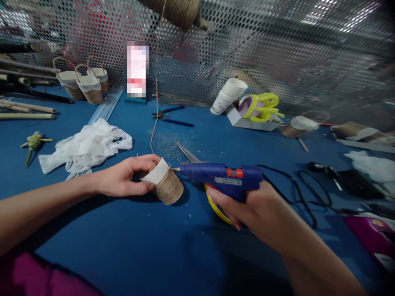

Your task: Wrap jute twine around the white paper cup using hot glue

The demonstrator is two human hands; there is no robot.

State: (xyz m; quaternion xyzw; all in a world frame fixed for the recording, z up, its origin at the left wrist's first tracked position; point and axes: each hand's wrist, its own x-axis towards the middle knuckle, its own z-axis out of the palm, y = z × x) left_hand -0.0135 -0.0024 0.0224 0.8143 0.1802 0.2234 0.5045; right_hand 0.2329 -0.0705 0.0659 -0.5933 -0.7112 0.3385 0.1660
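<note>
My left hand (131, 176) grips a paper cup (169, 187) by its bare white rim, tilted over the table. Brown twine is wound round most of the cup, and a strand of twine (156, 82) runs up from it. A blue hot glue gun (212, 174) is in my right hand (249, 205), its nozzle touching or very close to the twine's upper edge. Beneath the gun lie yellow-handled scissors (217, 210), partly hidden, with the blade pointing away to the left.
White lace (89, 144) lies left, near three twine-wrapped cups with handles (89, 88). Pliers (174, 115) lie behind the cup. Stacked paper cups (230, 94) and a box (253, 119) stand at the back. A black cord (304, 193) loops at right. A twine spool (175, 12) hangs above.
</note>
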